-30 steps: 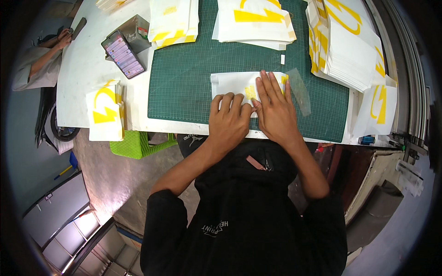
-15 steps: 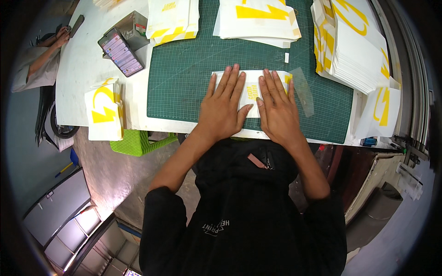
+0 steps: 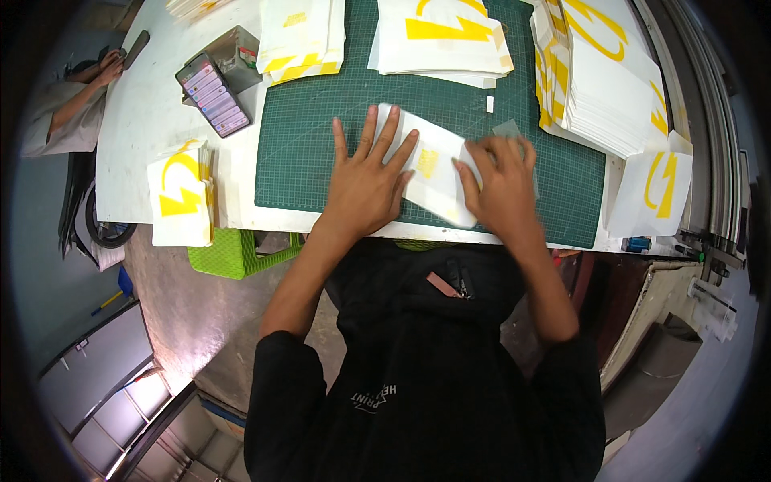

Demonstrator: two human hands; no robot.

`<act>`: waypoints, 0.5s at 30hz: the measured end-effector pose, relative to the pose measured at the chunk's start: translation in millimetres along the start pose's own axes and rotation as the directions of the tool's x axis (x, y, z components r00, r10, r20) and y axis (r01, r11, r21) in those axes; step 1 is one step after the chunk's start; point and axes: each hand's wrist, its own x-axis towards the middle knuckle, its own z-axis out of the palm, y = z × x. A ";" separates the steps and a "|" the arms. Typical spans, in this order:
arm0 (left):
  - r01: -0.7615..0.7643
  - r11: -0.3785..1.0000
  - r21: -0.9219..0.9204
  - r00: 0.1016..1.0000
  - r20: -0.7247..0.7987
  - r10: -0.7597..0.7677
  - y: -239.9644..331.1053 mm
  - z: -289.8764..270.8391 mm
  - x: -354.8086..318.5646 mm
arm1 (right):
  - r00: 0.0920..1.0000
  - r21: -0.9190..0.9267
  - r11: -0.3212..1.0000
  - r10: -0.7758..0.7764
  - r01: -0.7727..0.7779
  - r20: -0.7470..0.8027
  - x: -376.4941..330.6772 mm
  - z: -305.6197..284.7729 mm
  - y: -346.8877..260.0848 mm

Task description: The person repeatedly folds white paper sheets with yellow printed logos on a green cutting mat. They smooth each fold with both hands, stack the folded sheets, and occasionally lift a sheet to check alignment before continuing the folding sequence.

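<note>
A flat white paper bag point(image 3: 430, 186) with yellow print lies slanted on the green cutting mat point(image 3: 309, 153), in front of my body. My left hand point(image 3: 365, 181) is spread open, its fingers lying over the bag's left end and the mat beside it. At the bag's right end, my right hand point(image 3: 504, 183) has bent fingers, with the thumb and forefinger closing on the bag's edge. Slight motion blur softens that hand. Partly under it, a clear plastic strip point(image 3: 507, 128) lies on the mat. A small white slip point(image 3: 490, 104) rests farther back.
Stacks of yellow-printed white bags stand at the far left point(image 3: 301, 36), far middle point(image 3: 442, 40), right point(image 3: 606, 104) and near left point(image 3: 181, 197). A phone point(image 3: 213, 96) leans on a grey box point(image 3: 241, 60). Another person's hands point(image 3: 111, 64) show at upper left. A green plastic stool point(image 3: 233, 253) stands below the table.
The bag has turned from straight to slanted, its right end nearer me. My left hand has shifted left, fingers more spread. My right hand has gone from flat to bent at the bag's edge.
</note>
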 end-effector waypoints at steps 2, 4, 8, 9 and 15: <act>0.043 0.999 0.017 0.999 -0.009 -0.043 0.5 -0.4 -0.1 | 0.998 0.005 0.999 0.045 -0.046 0.035 -17.9 -7.9 -21.6; 0.095 0.995 0.006 0.995 -0.025 -0.095 2.2 13.8 -2.3 | 0.997 0.074 0.995 0.059 -0.063 0.056 -36.4 -13.5 -43.7; 0.134 0.979 -0.156 0.984 -0.096 -0.150 22.2 28.7 -3.2 | 0.982 0.065 0.981 0.187 -0.185 -0.030 -59.0 -7.7 -32.3; 0.105 0.989 -0.100 0.990 -0.080 -0.114 21.1 30.9 -2.6 | 0.952 -0.041 0.956 0.285 -0.291 -0.108 -57.3 -4.6 -12.1; 0.062 0.997 -0.038 0.997 -0.042 -0.064 14.2 22.1 7.5 | 0.871 -0.026 0.870 0.492 -0.492 -0.013 -26.8 -23.2 36.8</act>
